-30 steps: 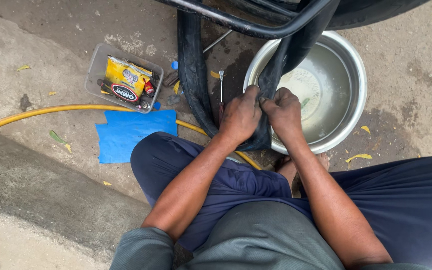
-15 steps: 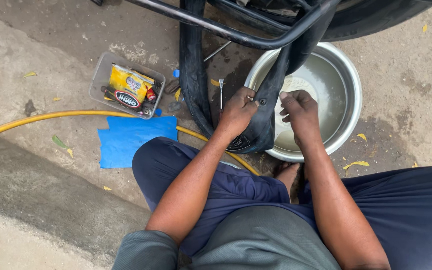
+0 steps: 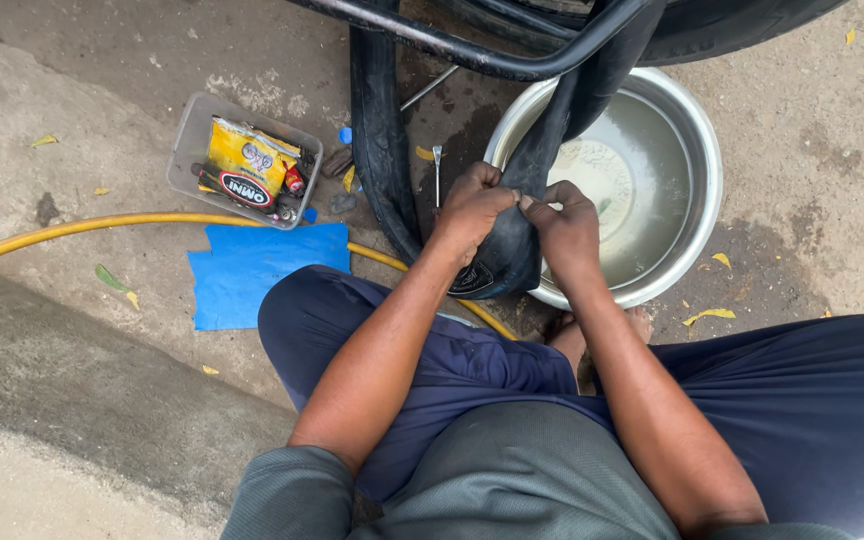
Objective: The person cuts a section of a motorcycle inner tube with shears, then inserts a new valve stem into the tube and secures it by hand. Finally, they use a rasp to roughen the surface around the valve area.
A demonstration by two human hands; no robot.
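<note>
Right hand (image 3: 564, 222) back on inner tube (image 3: 512, 250), left hand (image 3: 472, 205) gripping, tube running upward

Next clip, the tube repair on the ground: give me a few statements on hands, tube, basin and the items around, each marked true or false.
1. Both hands, left hand and right hand, grip the black inner tube. True.
2. The metal basin is dry and empty. False: it holds cloudy water.
3. A yellow hose runs across the ground beside a blue sheet. True.
4. The clear plastic tray sits inside the basin. False: it stands on the ground, apart from it, holding a yellow packet.
5. The right hand holds a hammer. False: it pinches the tube.
</note>
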